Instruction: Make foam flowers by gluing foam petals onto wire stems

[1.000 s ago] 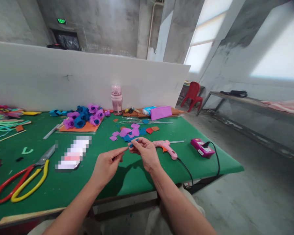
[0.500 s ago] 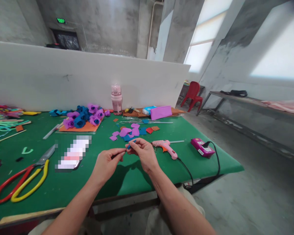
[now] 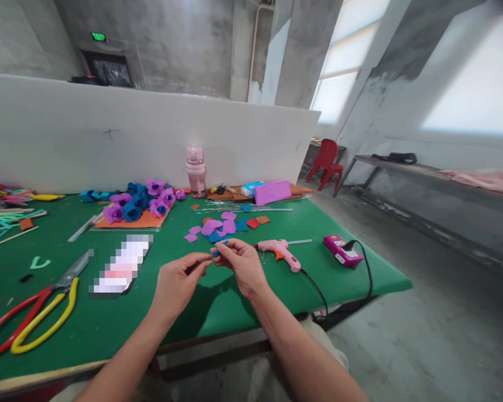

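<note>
Blue scrap, purple and blue flowers, pink glue gun, red-and-yellow scissor handles, green tabletop

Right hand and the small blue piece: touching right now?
Touching: the head view shows the right hand with the small blue piece pinched in its grip.

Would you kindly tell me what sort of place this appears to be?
It looks like a craft workspace, perhaps a small workshop: the green-topped table bears a pink glue gun, large scissors and a cluster of blue and purple flowers.
</note>
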The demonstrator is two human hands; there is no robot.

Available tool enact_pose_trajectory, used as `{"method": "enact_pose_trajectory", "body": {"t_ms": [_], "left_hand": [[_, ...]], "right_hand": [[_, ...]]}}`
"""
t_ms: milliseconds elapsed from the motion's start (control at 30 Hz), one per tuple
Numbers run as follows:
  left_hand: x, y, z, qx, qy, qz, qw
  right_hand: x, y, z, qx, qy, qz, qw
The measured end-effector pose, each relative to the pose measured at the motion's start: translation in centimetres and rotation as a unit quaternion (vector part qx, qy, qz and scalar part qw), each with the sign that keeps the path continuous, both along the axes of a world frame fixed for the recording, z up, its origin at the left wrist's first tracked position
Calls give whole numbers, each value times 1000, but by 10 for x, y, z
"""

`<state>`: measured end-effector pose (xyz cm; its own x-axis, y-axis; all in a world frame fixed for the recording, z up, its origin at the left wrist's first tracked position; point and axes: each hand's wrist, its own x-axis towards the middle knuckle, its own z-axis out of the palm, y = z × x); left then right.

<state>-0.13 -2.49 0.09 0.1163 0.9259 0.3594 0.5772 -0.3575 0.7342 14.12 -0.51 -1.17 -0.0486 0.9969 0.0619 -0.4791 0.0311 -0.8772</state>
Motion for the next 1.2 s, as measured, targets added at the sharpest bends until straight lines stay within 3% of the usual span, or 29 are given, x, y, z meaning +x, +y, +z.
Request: {"method": "enact_pose_trajectory", "body": {"t_ms": [200, 433, 733, 900, 1200], "left_hand": [[4, -1, 3, 13, 19, 30, 999], [2, 0, 2, 25, 44, 15, 999], [1, -3, 3, 109, 89, 22, 990], [0, -2, 5, 113, 108, 16, 988], [2, -2, -3, 149, 102, 39, 983]], "right_hand": [[0, -2, 2, 3, -11, 7, 1000], [-8, -3, -1, 12, 1, -46, 999], [-25, -7, -4, 16, 53, -71, 996], [-25, -5, -3, 11, 67, -76, 995], [-28, -6, -6, 16, 79, -76, 994]]}}
